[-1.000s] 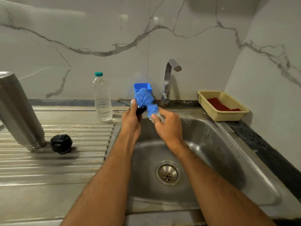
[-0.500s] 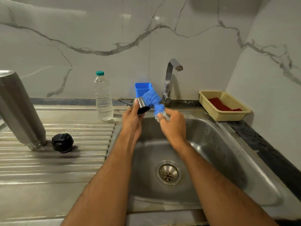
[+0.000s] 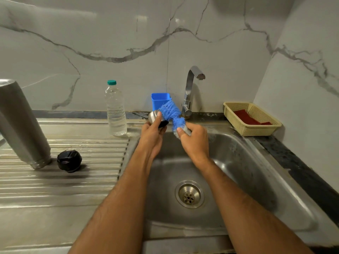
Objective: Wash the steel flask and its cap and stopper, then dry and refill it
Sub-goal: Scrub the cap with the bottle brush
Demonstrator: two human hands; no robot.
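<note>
Over the sink, the left hand gripped the steel cap; the right hand clutched the blue bottle brush, bristles seemingly touching it. Wet steel probably slips, so grasp its rim.

two bare forearms, hairy, no sleeves visible
</note>
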